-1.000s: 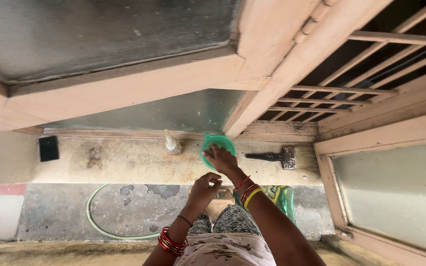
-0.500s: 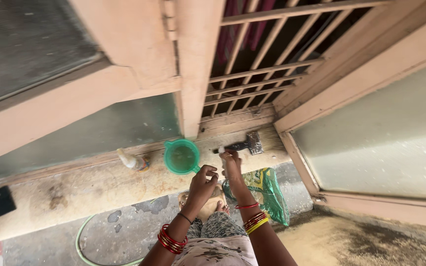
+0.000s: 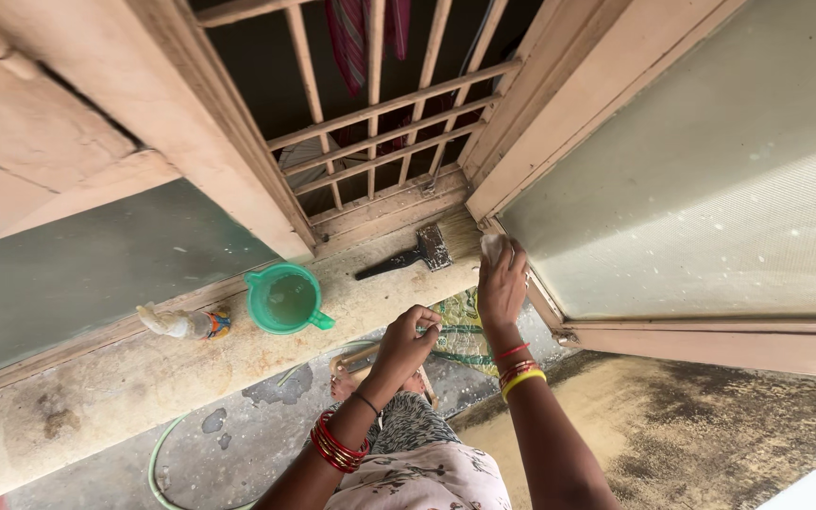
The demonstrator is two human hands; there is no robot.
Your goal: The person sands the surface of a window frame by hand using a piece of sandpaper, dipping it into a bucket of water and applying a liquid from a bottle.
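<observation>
Right hand (image 3: pixel 502 283) grips white cloth (image 3: pixel 491 247) at window frame (image 3: pixel 559 321), near paintbrush (image 3: pixel 427 250); left hand (image 3: pixel 408 342) loosely curled, empty.

A small clear bottle (image 3: pixel 181 324), its colourful label blurred, lies on the ledge (image 3: pixel 125 378), perhaps tipped over.

Both forearms rise from the bottom centre of the frame. The left hand (image 3: pixel 406 342) sits at centre, just below the middle, its fingers curled inward into a loose fist with the thumb against the fingertips; red bangles and a thin dark band circle that wrist. The right hand (image 3: pixel 502 283) reaches higher and further right, back of the hand toward the camera, fingers bent together at the top. Red and yellow bangles ring its wrist.
</observation>
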